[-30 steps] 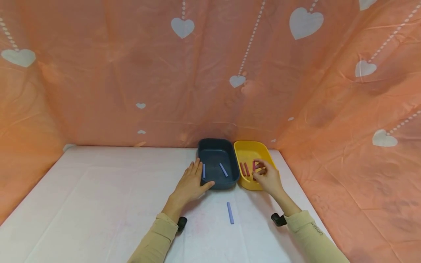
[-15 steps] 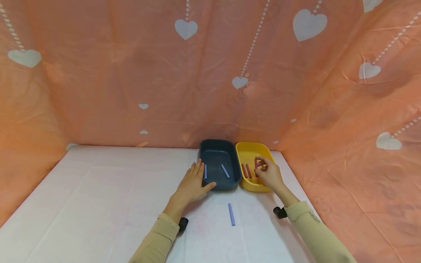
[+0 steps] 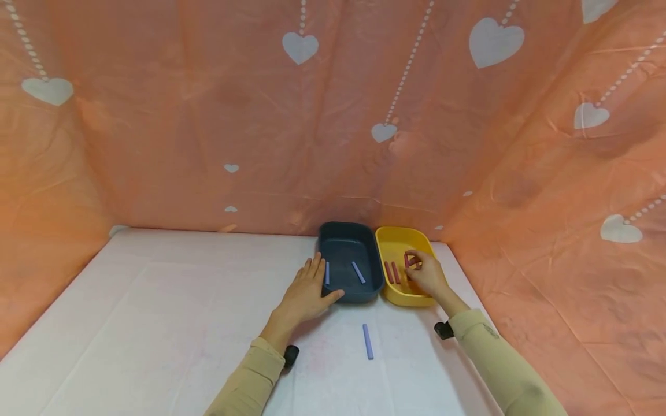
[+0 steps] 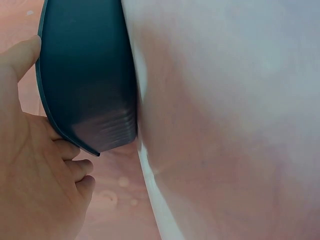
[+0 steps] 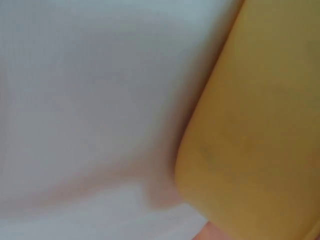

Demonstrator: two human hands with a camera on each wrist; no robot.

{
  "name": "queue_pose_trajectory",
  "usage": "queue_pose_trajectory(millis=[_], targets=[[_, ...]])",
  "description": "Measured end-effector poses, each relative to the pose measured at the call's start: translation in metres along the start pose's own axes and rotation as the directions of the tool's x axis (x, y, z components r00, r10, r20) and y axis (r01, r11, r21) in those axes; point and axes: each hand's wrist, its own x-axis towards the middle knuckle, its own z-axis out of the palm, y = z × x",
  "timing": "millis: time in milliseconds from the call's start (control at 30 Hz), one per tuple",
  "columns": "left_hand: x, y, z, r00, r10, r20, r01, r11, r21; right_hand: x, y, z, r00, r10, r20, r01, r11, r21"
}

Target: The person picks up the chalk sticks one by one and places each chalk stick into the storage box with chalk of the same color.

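Note:
My left hand (image 3: 304,293) rests with extended fingers at the left rim of a dark blue box (image 3: 350,297); in the left wrist view its thumb touches that rim (image 4: 42,95). Inside the box lie two lavender chalk sticks, one by the fingers (image 3: 327,273) and a slanted one (image 3: 358,272). My right hand (image 3: 430,278) pinches a red chalk stick (image 3: 407,261), low inside the yellow box (image 3: 408,300). Two more red chalk sticks (image 3: 396,273) lie side by side at that box's left. Only the outer wall of the yellow box (image 5: 255,130) shows in the right wrist view.
One lavender chalk stick (image 3: 367,341) lies on the white tablecloth (image 3: 171,323) in front of the boxes. Both boxes stand side by side near the back right edge. An orange curtain with white hearts (image 3: 260,133) closes off the back and sides.
My right hand has sunk slightly deeper into the yellow box with the red chalk stick. The left hand keeps its place on the dark blue box; the whole view has shifted a little.

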Motion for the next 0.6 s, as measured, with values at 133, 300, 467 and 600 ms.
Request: queue_pose_trajectory(millis=[133, 300, 467, 600], targets=[[0.000, -0.001, 0.000, 1.000, 0.001, -0.001, -0.001, 1.000, -0.003, 0.007, 0.005, 0.002, 0.998, 0.007, 0.060, -0.006, 1.000, -0.028], [0.000, 0.000, -0.002, 1.000, 0.000, -0.003, 0.000, 1.000, -0.002, 0.014, 0.007, 0.004, 0.989, 0.049, 0.141, -0.035, 0.995, -0.098], [-0.001, 0.002, -0.004, 1.000, 0.000, -0.004, 0.000, 1.000, -0.005, 0.019, 0.007, 0.005, 0.977, 0.096, 0.193, -0.072, 0.989, -0.129], [-0.002, 0.003, -0.005, 1.000, -0.002, 0.001, 0.002, 1.000, -0.010, 0.020, 0.009, 0.007, 0.970, 0.121, 0.211, -0.093, 0.986, -0.141]])
